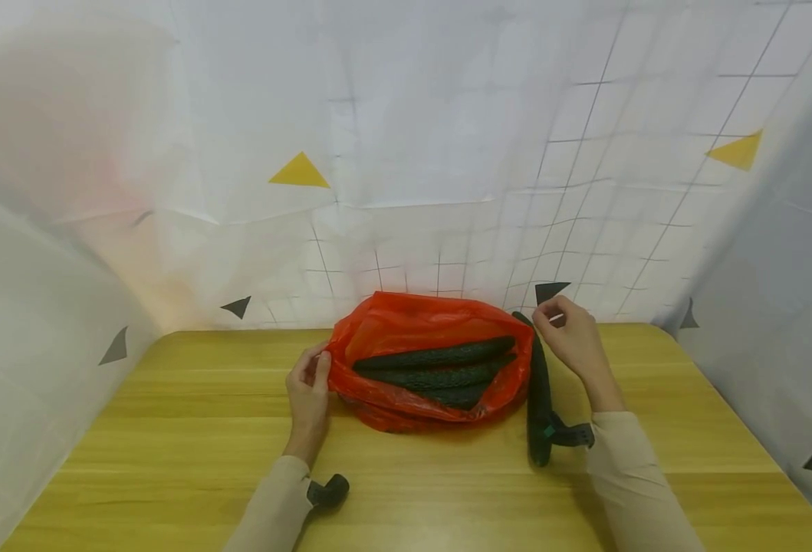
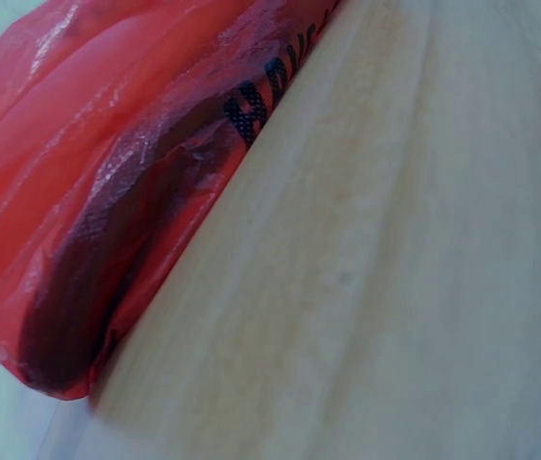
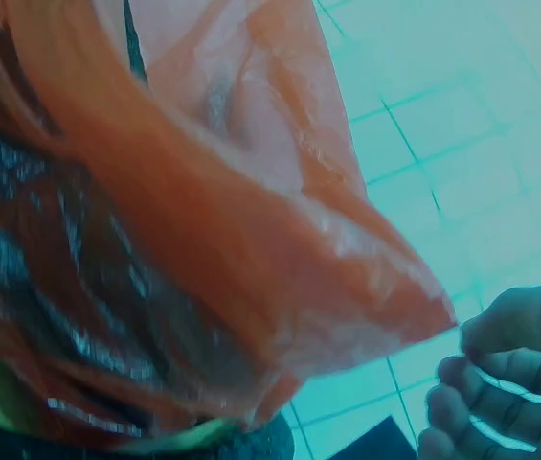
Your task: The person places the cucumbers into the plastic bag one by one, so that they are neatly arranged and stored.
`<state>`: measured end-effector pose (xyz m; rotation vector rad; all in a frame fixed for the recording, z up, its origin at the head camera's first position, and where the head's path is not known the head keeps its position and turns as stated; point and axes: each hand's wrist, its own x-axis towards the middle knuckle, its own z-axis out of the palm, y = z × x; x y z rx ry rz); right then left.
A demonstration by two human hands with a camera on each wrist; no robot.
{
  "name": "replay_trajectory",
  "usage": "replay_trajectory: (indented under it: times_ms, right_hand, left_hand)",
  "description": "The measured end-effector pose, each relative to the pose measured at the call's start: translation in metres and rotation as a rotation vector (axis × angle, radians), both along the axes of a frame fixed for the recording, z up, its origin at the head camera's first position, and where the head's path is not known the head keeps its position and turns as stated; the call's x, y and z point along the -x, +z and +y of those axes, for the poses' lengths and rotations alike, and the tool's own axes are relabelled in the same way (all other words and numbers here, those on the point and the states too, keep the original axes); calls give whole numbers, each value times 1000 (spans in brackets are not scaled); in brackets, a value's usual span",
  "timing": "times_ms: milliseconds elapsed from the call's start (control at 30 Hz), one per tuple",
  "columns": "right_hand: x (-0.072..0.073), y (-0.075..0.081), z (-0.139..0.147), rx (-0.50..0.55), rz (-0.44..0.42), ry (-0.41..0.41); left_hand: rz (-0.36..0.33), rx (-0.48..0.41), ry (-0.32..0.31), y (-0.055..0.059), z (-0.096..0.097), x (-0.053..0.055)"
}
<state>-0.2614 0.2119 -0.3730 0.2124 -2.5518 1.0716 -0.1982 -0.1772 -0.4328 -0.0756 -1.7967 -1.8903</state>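
Note:
A red plastic bag (image 1: 406, 307) lies on the table with its mouth spread wide toward the head camera. Inside it are several dark green cucumbers (image 1: 440, 356), side by side. My left hand (image 1: 307, 391) grips the bag's left rim between thumb and fingers. At the opposite end, my right hand (image 1: 571, 337) pinches the bag's right corner, which the right wrist view shows drawn to a point at the fingertips (image 3: 481, 333). Another cucumber (image 1: 539, 406) lies outside, along the bag's right side, partly behind the wrist camera mount.
The wooden table (image 1: 433, 491) has a yellow tone in the head view. White sheeting (image 1: 419, 115) with grid lines and triangles stands behind it and at both sides. A dark camera mount (image 1: 330, 491) sits on the left wrist, another (image 1: 573, 435) on the right.

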Motion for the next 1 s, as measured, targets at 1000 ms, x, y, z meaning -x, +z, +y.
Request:
replay_trajectory:
  times_ms: [1000]
  right_hand:
    - [7,-26,29,-70,-501,189]
  left_hand:
    - [-33,1,8,-2,0,0]
